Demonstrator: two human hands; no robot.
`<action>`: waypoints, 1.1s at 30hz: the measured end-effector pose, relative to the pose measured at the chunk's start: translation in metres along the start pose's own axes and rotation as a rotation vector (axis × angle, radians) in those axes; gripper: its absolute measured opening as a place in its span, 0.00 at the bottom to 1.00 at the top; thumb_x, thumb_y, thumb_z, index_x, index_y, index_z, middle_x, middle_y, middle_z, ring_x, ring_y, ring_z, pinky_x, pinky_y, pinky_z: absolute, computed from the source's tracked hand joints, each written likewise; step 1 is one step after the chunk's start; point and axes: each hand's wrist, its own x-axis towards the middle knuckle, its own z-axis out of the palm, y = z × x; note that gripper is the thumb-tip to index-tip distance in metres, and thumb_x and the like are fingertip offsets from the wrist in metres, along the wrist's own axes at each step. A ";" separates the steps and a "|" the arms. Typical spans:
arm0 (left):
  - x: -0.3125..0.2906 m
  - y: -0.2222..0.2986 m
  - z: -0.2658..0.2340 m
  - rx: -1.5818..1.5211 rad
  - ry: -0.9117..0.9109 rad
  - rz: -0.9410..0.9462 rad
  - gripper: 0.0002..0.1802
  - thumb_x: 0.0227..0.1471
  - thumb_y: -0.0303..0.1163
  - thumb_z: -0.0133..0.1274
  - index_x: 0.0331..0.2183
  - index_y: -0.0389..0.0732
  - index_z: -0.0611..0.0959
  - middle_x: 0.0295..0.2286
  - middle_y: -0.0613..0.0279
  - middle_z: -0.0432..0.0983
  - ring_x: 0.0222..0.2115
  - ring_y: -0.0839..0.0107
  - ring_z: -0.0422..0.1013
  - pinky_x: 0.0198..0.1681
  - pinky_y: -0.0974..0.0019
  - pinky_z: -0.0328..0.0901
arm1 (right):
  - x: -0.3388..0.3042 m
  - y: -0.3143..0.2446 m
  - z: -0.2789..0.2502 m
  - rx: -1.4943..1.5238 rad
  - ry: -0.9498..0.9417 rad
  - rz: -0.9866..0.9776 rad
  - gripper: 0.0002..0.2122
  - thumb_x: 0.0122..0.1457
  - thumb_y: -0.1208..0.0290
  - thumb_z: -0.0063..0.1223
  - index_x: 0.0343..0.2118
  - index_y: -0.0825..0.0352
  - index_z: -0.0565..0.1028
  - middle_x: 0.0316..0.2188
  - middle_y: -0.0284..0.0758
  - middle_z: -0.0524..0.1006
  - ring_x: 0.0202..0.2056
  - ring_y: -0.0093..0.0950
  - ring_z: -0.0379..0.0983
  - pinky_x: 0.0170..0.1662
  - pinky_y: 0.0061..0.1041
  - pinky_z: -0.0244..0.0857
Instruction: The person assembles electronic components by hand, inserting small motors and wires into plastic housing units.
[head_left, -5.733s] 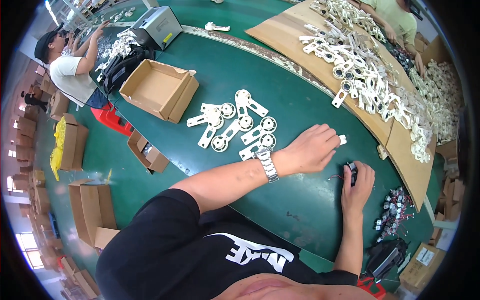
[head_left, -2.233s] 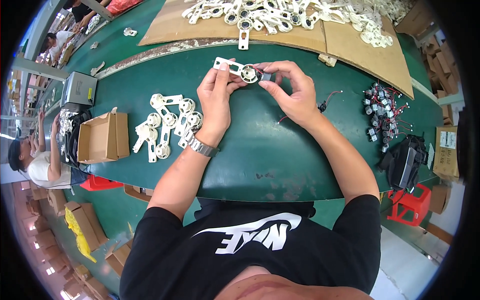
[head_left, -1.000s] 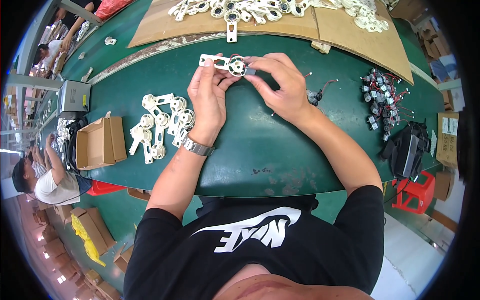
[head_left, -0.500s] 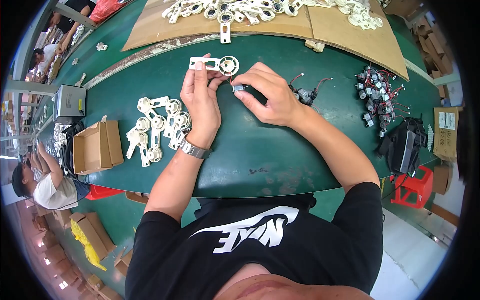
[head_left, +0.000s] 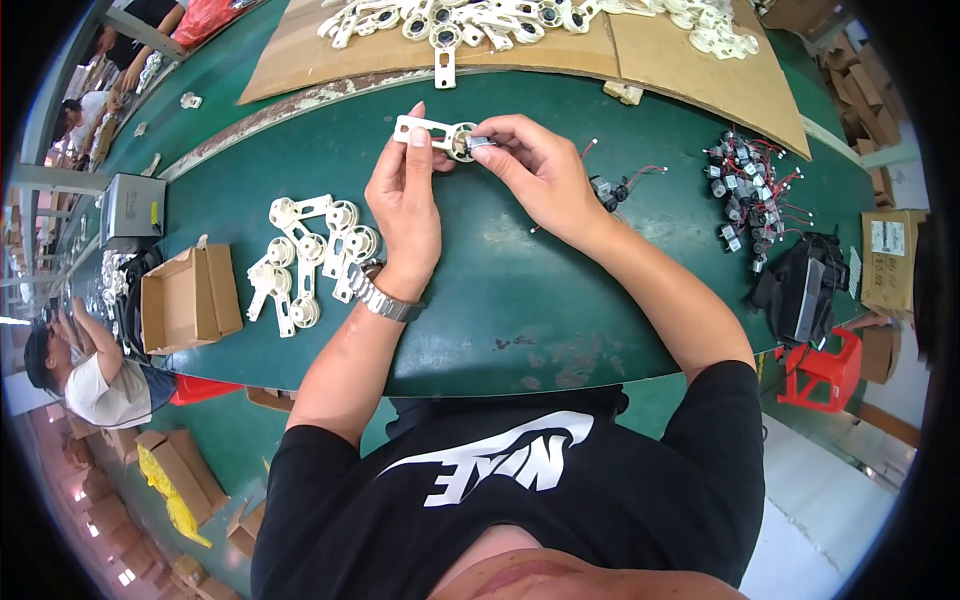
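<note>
My left hand pinches a white plastic bracket by its slotted arm, the round cup end pointing right. Between the thumb and fingers of my right hand is a small silver motor, held against the open cup. Whether the motor sits inside the cup is hard to see, since my fingers cover part of it. Left of my left wrist lies a group of similar white brackets. A few small motors with red wires rest on the green table just beyond my right forearm.
A heap of wired motors and a black bag are on the right. Cardboard at the back carries many white brackets. An open carton and a grey metal box stand left. Other people sit farther left.
My right hand has brought the motor up to the bracket's cup. My left hand has turned the bracket, so its cup now faces the motor more.
</note>
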 end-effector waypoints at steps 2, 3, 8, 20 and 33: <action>0.000 0.001 0.006 -0.040 -0.035 -0.013 0.27 0.74 0.40 0.50 0.63 0.30 0.76 0.37 0.64 0.81 0.36 0.79 0.76 0.43 0.71 0.73 | 0.003 -0.002 -0.003 -0.060 0.016 -0.056 0.09 0.67 0.74 0.62 0.47 0.71 0.82 0.38 0.32 0.80 0.38 0.21 0.76 0.43 0.22 0.70; 0.000 0.004 0.005 -0.061 -0.002 -0.014 0.25 0.73 0.38 0.51 0.62 0.31 0.77 0.38 0.64 0.81 0.36 0.80 0.75 0.43 0.71 0.73 | 0.004 -0.004 -0.003 -0.111 0.021 -0.112 0.08 0.68 0.73 0.62 0.45 0.71 0.83 0.38 0.32 0.80 0.40 0.22 0.77 0.45 0.23 0.71; 0.002 -0.002 -0.001 -0.125 -0.002 -0.099 0.24 0.74 0.37 0.48 0.61 0.30 0.77 0.49 0.54 0.80 0.44 0.71 0.79 0.46 0.66 0.78 | 0.010 0.012 0.010 0.157 0.043 -0.021 0.09 0.69 0.72 0.61 0.48 0.69 0.78 0.39 0.33 0.82 0.42 0.19 0.78 0.45 0.24 0.75; 0.005 -0.009 -0.003 -0.085 -0.052 -0.102 0.25 0.75 0.39 0.46 0.61 0.27 0.74 0.47 0.48 0.80 0.46 0.65 0.78 0.53 0.56 0.78 | 0.015 0.011 -0.003 -0.570 0.041 -0.303 0.13 0.53 0.66 0.68 0.38 0.69 0.82 0.35 0.47 0.83 0.40 0.49 0.81 0.45 0.44 0.75; 0.005 -0.006 0.001 -0.186 -0.024 -0.088 0.23 0.74 0.39 0.49 0.58 0.30 0.79 0.38 0.60 0.81 0.39 0.72 0.79 0.46 0.61 0.80 | 0.021 -0.036 -0.042 0.388 -0.134 0.516 0.14 0.67 0.64 0.64 0.47 0.70 0.79 0.42 0.36 0.82 0.38 0.25 0.79 0.36 0.23 0.71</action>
